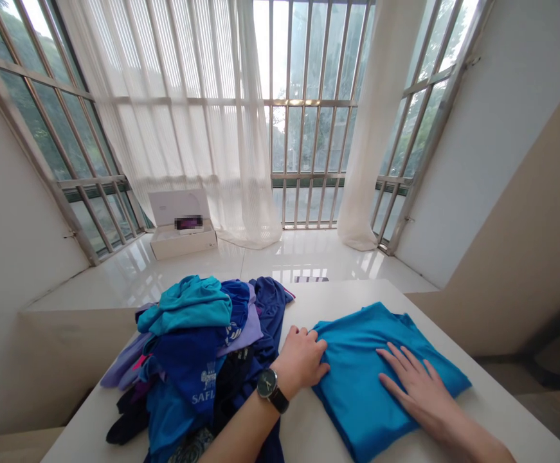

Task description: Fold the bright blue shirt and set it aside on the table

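A bright blue folded garment lies on the white table, its surface creased towards the left edge. My left hand, with a dark-strapped watch on the wrist, has its fingers curled round that left edge and closed on the fabric. Spread flat on the right part of the same garment is my right hand, fingers apart and holding nothing. To the left of my left forearm sits a heap of crumpled clothes in teal, navy, lilac and black, one with white lettering.
The white table abuts a glossy window ledge. On the ledge stands an open white box with a blurred purple item inside. Sheer curtains hang before barred windows, and a dark flat object shows behind the table's far edge.
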`<control>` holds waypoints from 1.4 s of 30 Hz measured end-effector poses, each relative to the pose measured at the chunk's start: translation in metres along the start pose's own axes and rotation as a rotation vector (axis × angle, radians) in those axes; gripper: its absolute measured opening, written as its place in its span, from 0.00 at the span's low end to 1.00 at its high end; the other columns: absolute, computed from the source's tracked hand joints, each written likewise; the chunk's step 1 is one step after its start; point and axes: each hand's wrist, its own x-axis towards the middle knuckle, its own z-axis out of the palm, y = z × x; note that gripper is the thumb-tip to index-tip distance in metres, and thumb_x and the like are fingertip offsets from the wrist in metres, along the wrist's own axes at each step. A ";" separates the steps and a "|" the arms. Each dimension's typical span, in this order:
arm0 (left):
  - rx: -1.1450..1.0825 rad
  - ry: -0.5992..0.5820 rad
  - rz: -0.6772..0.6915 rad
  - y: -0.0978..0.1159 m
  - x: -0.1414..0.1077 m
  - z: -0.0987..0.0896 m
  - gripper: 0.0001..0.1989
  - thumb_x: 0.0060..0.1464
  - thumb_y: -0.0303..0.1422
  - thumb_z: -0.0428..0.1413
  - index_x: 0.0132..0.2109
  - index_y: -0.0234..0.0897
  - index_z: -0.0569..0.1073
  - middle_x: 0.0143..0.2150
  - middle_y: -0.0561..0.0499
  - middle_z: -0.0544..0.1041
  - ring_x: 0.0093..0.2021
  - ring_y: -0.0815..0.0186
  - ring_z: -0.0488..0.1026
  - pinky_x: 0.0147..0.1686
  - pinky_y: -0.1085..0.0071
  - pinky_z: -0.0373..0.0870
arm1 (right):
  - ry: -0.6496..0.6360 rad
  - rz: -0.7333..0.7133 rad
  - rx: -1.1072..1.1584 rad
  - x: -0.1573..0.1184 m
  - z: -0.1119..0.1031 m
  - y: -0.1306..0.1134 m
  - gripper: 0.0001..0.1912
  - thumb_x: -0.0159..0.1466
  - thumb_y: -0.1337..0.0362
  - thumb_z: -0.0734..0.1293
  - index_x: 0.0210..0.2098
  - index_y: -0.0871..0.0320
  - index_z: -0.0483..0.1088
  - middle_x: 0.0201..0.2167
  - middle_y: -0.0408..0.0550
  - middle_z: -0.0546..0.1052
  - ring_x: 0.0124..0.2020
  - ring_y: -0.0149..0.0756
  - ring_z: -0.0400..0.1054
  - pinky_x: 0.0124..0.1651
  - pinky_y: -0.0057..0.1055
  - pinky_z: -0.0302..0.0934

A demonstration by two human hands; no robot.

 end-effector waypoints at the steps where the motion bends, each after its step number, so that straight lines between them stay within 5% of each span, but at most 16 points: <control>1: -0.006 -0.023 0.010 0.004 -0.001 -0.002 0.18 0.59 0.48 0.54 0.43 0.38 0.76 0.41 0.44 0.77 0.41 0.53 0.75 0.45 0.55 0.69 | -0.014 -0.002 0.001 0.010 -0.007 0.001 0.38 0.64 0.36 0.50 0.68 0.44 0.54 0.72 0.42 0.50 0.73 0.50 0.39 0.71 0.57 0.35; 5: -0.034 -0.105 0.110 0.021 -0.002 -0.005 0.21 0.61 0.50 0.53 0.36 0.36 0.77 0.35 0.45 0.78 0.33 0.58 0.76 0.37 0.62 0.70 | -0.029 0.029 -0.087 0.036 -0.022 -0.009 0.36 0.65 0.38 0.53 0.67 0.47 0.57 0.72 0.47 0.51 0.72 0.56 0.40 0.70 0.58 0.38; 8: -0.072 -0.112 0.215 0.025 -0.002 -0.001 0.22 0.65 0.47 0.49 0.32 0.37 0.77 0.31 0.48 0.78 0.33 0.60 0.76 0.34 0.66 0.69 | 0.020 0.088 -0.172 0.029 -0.019 -0.025 0.34 0.66 0.42 0.55 0.67 0.48 0.58 0.72 0.52 0.50 0.72 0.59 0.40 0.70 0.56 0.41; 13: -0.153 -0.049 0.321 0.019 -0.002 0.012 0.14 0.60 0.45 0.58 0.47 0.43 0.76 0.42 0.50 0.78 0.43 0.57 0.74 0.43 0.63 0.69 | 0.107 0.170 -0.154 -0.006 0.012 -0.047 0.38 0.65 0.41 0.55 0.69 0.53 0.54 0.71 0.59 0.53 0.71 0.57 0.44 0.68 0.52 0.48; 17: -0.192 -0.060 0.308 0.015 -0.003 0.015 0.17 0.58 0.47 0.59 0.49 0.44 0.75 0.46 0.49 0.76 0.46 0.56 0.72 0.46 0.60 0.69 | 0.139 0.156 -0.156 -0.013 0.026 -0.050 0.38 0.66 0.42 0.54 0.70 0.55 0.52 0.71 0.60 0.52 0.71 0.55 0.45 0.68 0.52 0.47; 24: -0.247 -0.095 0.191 -0.003 -0.002 0.012 0.20 0.54 0.46 0.61 0.51 0.43 0.76 0.47 0.48 0.77 0.48 0.53 0.73 0.47 0.58 0.71 | 0.118 0.084 -0.087 0.026 0.014 -0.054 0.38 0.67 0.41 0.51 0.70 0.52 0.49 0.72 0.56 0.50 0.72 0.52 0.41 0.70 0.49 0.42; 32: -0.476 -0.107 0.250 -0.025 -0.012 0.014 0.27 0.46 0.44 0.68 0.52 0.41 0.76 0.58 0.47 0.75 0.57 0.53 0.71 0.59 0.61 0.66 | 0.137 0.028 -0.042 0.037 0.011 -0.053 0.38 0.67 0.39 0.51 0.70 0.49 0.50 0.73 0.52 0.50 0.72 0.50 0.41 0.71 0.50 0.40; 42: -0.441 -0.073 0.264 -0.024 -0.023 0.009 0.24 0.46 0.24 0.58 0.53 0.40 0.76 0.60 0.47 0.73 0.58 0.56 0.71 0.58 0.63 0.67 | 0.150 0.004 -0.011 0.032 0.009 -0.052 0.37 0.67 0.39 0.51 0.69 0.51 0.52 0.72 0.54 0.52 0.72 0.51 0.42 0.70 0.50 0.42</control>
